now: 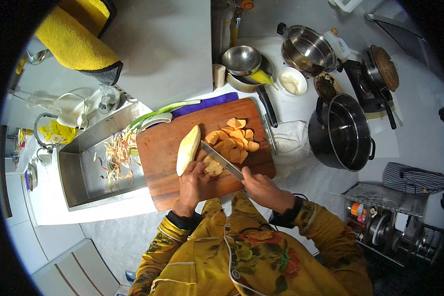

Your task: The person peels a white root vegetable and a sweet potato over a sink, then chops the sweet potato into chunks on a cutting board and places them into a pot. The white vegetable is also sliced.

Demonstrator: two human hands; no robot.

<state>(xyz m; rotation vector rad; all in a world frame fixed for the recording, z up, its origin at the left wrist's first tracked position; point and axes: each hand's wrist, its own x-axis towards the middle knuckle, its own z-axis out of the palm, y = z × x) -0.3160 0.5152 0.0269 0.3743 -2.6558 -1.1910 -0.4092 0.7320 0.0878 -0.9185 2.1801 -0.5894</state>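
Note:
A wooden cutting board lies before me, its left part over the sink. My right hand is closed on the handle of a kitchen knife, whose blade points up and left. Under my left hand, a peeled, yellowish root vegetable piece is held on the board beside the blade. A whole peeled pale root vegetable lies just above my left hand. Orange chunks, seemingly sweet potato, are heaped beyond the knife.
Left is a metal sink with vegetable peelings. Green onion lies at the board's far edge. A pan handle points towards the board; a white bowl, a large dark pot and a steel pot stand right.

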